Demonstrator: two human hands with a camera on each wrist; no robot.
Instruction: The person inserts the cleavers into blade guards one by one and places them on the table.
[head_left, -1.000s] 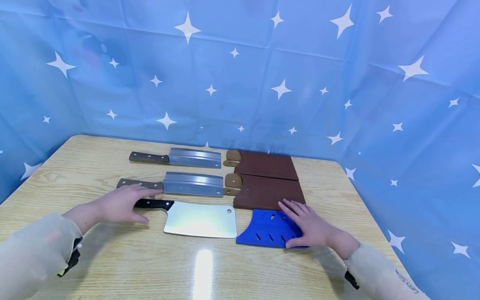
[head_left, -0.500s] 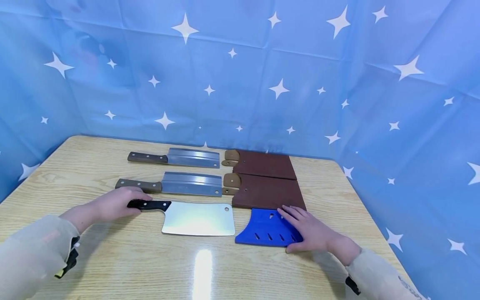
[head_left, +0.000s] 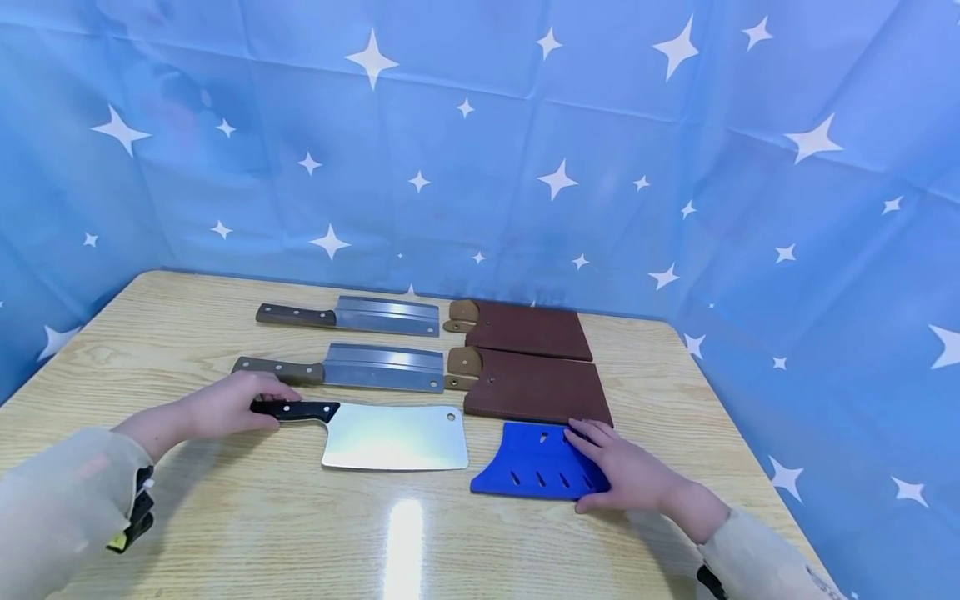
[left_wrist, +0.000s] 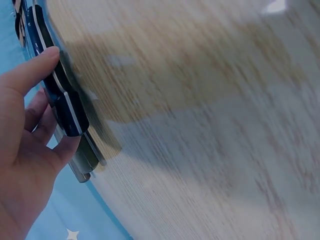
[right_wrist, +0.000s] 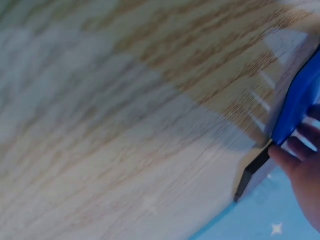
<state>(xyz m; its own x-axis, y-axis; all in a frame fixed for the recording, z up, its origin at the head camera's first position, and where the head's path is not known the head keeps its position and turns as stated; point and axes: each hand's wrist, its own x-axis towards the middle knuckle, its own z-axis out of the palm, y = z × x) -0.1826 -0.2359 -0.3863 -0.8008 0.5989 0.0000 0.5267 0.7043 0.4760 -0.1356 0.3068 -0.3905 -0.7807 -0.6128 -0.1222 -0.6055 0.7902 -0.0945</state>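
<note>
My left hand [head_left: 223, 406] pinches the black riveted handle of a cleaver [head_left: 401, 437], whose broad bright blade points right. In the left wrist view the thumb lies along one side of the cleaver handle [left_wrist: 70, 111], with the other fingers on the opposite side. My right hand [head_left: 633, 472] spans the right end of a blue blade guard [head_left: 525, 468], which has slots along its near side. The right wrist view has the thumb at one edge of the blue guard [right_wrist: 296, 107] and fingertips behind it. A small gap separates blade and guard.
Behind lie two cleavers with brown handles, a middle one [head_left: 384, 367] and a far one [head_left: 387, 315]. Two brown sheaths with tan straps, one nearer [head_left: 543, 387] and one farther [head_left: 532, 329], lie right of them. A starry blue curtain [head_left: 480, 150] borders the wooden table [head_left: 300, 533].
My left hand has taken hold of the black handle, and the cleaver has shifted slightly left. My right hand and the blue guard have come slightly nearer, opening a gap from the brown sheath.
</note>
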